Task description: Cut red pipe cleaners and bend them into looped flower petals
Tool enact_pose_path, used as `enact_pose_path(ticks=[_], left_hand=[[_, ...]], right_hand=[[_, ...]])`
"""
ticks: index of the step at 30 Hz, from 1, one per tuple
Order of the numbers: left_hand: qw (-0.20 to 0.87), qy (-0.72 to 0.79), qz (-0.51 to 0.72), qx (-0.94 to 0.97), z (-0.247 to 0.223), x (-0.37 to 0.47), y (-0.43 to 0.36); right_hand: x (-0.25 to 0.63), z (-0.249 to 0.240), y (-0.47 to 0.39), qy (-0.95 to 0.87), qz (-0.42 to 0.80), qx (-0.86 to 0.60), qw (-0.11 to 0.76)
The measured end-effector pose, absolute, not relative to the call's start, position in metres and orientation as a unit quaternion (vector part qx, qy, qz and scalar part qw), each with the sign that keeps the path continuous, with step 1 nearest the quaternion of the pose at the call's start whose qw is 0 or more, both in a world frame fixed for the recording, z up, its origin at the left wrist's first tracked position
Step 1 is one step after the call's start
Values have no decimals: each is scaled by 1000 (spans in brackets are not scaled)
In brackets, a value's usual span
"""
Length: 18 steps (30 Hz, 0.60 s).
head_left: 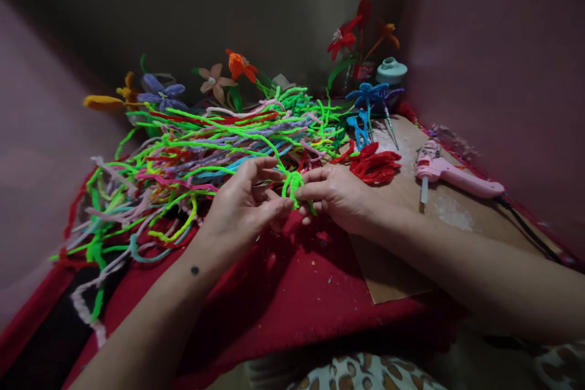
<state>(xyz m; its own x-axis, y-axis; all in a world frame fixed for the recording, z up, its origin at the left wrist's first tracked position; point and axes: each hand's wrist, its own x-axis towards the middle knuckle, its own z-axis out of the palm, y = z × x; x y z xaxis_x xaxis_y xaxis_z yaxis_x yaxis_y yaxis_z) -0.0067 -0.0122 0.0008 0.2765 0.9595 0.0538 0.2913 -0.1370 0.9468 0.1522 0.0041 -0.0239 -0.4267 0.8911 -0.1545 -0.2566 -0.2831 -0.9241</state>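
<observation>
Between my two hands is a bright green pipe cleaner (293, 186), bent into several small loops, with a long end rising toward the upper left. My left hand (251, 192) pinches the loops from the left, thumb at their lower side. From the right, my right hand (326, 192) grips the same piece between thumb and fingers; its fingertips partly hide the lower loops. Just beyond both hands spreads a large pile of many-coloured pipe cleaners (219, 140). Close to my right hand lies a bundle of red pipe-cleaner loops (375, 166).
A pink hot glue gun (457, 177) rests on a brown board (402, 256) at the right, its cord trailing to the edge. Blue pipe-cleaner flowers (368, 96) and a pale blue bottle (392, 71) are behind. Finished-looking flowers (162, 94) line the back. Red cloth (283, 292) covers the table.
</observation>
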Motion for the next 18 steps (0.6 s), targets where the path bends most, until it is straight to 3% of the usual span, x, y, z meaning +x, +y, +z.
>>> enact_pose_path(ticks=[4,9,11,14,18], left_hand=[[467,476,335,666,-4,-5,-12],[178,474,320,801,-10,-7,-16],[117,460,308,825,-10,-7,-18],[116,451,291,836,-6,-8,-20],[195,489,285,801,-5,-10,-15]], right_hand=[[152,-25,4,-469,709,-346,397],[153,-28,5,-484,693,-355,399],[153,-29,5,-487,697,-351,392],[154,-29,5,-495,706,-337,377],[154,-27,4,-509,708,-317,373]])
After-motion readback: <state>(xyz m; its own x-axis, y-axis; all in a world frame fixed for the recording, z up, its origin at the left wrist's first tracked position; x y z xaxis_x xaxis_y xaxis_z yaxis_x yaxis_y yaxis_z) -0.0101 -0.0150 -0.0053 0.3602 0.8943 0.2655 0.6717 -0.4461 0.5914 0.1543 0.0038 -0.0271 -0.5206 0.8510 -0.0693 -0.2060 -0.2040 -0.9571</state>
